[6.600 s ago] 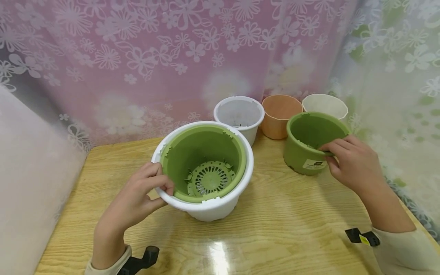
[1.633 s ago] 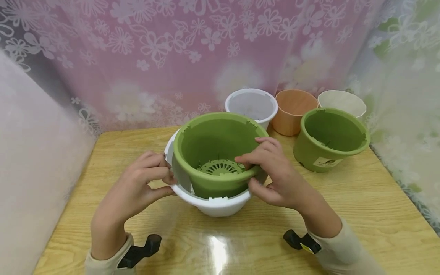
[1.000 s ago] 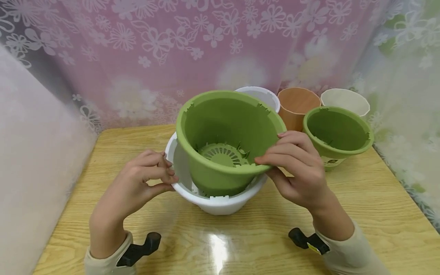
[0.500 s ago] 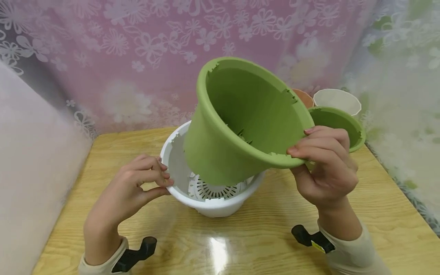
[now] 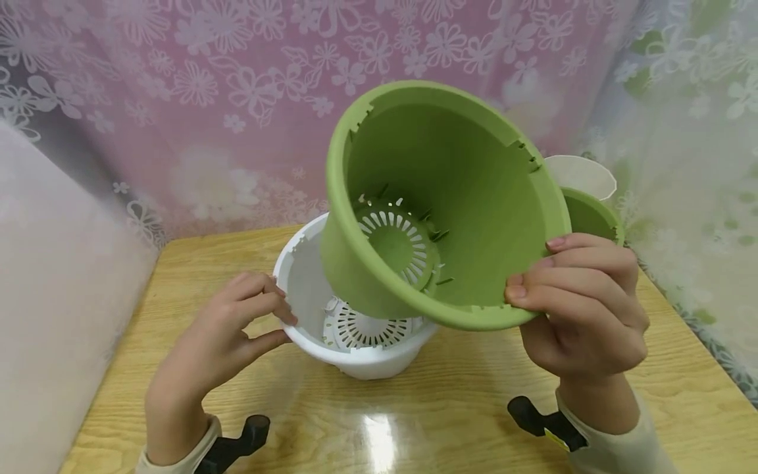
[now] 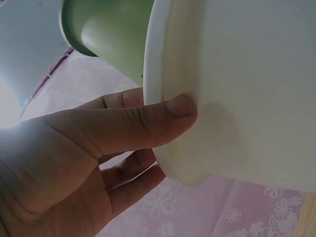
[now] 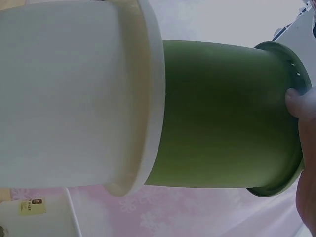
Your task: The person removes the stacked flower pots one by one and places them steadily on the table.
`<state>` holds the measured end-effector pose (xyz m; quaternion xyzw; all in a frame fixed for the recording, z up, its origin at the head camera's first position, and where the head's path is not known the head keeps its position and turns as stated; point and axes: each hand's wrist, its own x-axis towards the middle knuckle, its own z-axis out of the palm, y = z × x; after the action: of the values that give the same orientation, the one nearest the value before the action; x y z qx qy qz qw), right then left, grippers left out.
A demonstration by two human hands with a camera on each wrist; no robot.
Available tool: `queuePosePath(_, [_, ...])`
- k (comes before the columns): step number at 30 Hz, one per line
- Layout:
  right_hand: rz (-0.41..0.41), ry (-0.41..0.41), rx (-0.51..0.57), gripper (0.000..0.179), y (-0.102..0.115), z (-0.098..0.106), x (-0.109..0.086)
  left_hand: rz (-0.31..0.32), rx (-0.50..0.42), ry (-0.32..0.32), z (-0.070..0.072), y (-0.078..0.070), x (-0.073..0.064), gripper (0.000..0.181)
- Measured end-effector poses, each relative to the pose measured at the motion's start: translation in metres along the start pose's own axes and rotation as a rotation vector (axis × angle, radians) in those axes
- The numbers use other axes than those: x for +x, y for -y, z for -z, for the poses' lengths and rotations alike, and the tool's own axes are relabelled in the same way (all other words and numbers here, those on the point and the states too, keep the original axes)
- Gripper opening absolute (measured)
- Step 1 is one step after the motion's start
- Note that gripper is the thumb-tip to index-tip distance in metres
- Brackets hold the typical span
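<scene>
A large green plastic flower pot (image 5: 474, 197) with a slotted base hangs tilted over a white flower pot (image 5: 304, 289). My right hand (image 5: 586, 303) grips the green pot by its near right rim, fingers inside and thumb outside. The white pot stands on the table, and my left hand (image 5: 227, 329) pinches its left rim. In the left wrist view, the left thumb presses the outside of the white pot (image 6: 256, 98) below the rim. The right wrist view shows the green pot's side (image 7: 222, 113) beyond the white rim, its base end out of sight.
Behind the right hand, a second green pot (image 5: 592, 214) is partly covered. A cream pot (image 5: 580, 176) stands at the back right. A labelled white pot (image 7: 54, 217) shows in the right wrist view. The wooden table (image 5: 207, 395) meets a pink flowered curtain (image 5: 249, 164).
My right hand has left the second green pot, taken the nested one by its rim, and lifted it up rightward out of the white pot, tilting it. My left hand has stayed on the white rim.
</scene>
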<state>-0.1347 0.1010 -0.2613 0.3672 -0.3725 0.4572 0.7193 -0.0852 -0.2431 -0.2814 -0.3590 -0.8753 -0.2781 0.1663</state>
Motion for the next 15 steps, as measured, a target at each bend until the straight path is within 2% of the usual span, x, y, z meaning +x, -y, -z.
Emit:
queuePosePath(5, [0.081, -0.034, 0.017, 0.026, 0.003, 0.003, -0.002, -0.002, 0.039, 0.004, -0.001, -0.002, 0.002, 0.034])
queuePosePath(9, [0.137, -0.047, 0.038, 0.025, 0.003, 0.004, -0.002, -0.011, 0.054, 0.005, -0.002, -0.001, 0.002, 0.036])
queuePosePath(14, [0.207, -0.043, 0.039, 0.023, 0.005, 0.006, -0.001, -0.004, 0.044, 0.011, 0.002, 0.0, -0.005, 0.038])
queuePosePath(15, [0.217, -0.033, 0.037, 0.022, 0.003, 0.012, -0.005, -0.002, 0.042, 0.01, 0.004, 0.0, -0.007, 0.039])
